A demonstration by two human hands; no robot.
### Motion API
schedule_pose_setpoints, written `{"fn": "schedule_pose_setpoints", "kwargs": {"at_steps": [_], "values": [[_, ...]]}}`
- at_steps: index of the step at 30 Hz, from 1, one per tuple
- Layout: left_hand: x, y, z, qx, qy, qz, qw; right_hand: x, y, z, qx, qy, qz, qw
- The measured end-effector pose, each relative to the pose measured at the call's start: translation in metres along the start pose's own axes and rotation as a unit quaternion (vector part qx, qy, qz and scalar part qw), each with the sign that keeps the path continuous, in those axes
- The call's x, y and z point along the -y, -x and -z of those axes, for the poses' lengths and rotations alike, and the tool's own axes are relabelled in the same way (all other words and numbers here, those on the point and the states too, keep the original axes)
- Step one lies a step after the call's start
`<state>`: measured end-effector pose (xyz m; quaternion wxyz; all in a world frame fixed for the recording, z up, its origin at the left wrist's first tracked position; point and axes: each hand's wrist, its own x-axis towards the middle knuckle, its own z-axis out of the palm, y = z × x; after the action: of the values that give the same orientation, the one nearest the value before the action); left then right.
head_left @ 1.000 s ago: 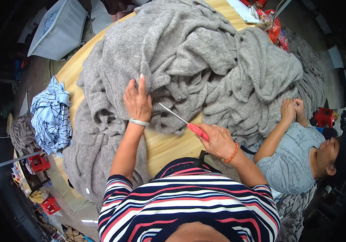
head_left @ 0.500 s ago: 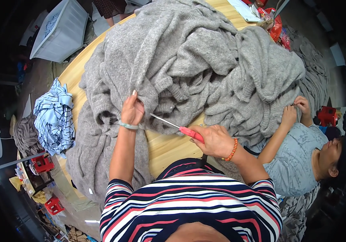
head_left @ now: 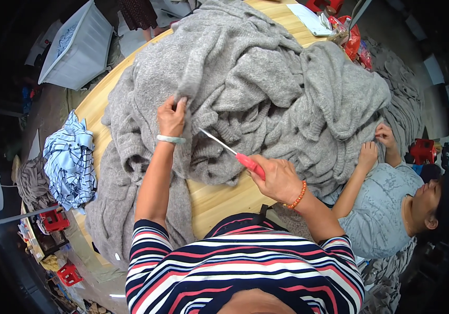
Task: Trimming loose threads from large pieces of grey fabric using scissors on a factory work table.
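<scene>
A large heap of grey knit garments (head_left: pixel 266 63) covers much of the wooden table. My left hand (head_left: pixel 172 118) pinches a fold of one grey knit garment (head_left: pixel 182 78) on the left side of the heap, with thumb and fingers together. A red-handled tool (head_left: pixel 250 165) with a thin metal shaft, like a screwdriver, is gripped in my right hand (head_left: pixel 276 180). Its shaft slants up and left, and the tip lies just right of my left wrist, in front of the fabric. Whether the tip touches the knit I cannot tell.
At right, a co-worker's hands (head_left: pixel 376 144) are at the heap's edge. A blue checked cloth bundle (head_left: pixel 70 162) lies on the table's left edge. Beyond stands a white bin (head_left: pixel 78 57). Papers (head_left: pixel 308 20) and a red bag (head_left: pixel 352 42) sit at the far right.
My left hand has moved up and away, turning over to pinch the fabric higher on the fold. The tool's tip has risen slightly, with my right hand shifting little.
</scene>
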<state>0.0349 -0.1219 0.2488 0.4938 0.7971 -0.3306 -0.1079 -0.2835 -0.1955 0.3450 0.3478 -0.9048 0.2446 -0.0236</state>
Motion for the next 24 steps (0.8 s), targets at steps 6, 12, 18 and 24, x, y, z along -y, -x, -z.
{"fn": "schedule_pose_setpoints", "kwargs": {"at_steps": [6,12,18,24], "values": [[0.013,-0.017,0.042,-0.103,0.341,0.082,0.931,-0.018,0.004,0.011,-0.017,-0.02,-0.032,0.999],[-0.024,-0.118,0.179,-0.277,0.222,-0.131,0.926,-0.044,0.016,0.002,-0.04,-0.01,-0.051,0.998],[-0.088,0.0,0.06,0.023,-0.271,-0.313,0.91,-0.049,0.02,-0.008,-0.053,-0.019,-0.086,0.995],[-0.018,0.024,0.036,0.118,-0.392,-0.279,0.869,-0.041,0.02,-0.001,-0.029,-0.015,-0.072,0.997]]}}
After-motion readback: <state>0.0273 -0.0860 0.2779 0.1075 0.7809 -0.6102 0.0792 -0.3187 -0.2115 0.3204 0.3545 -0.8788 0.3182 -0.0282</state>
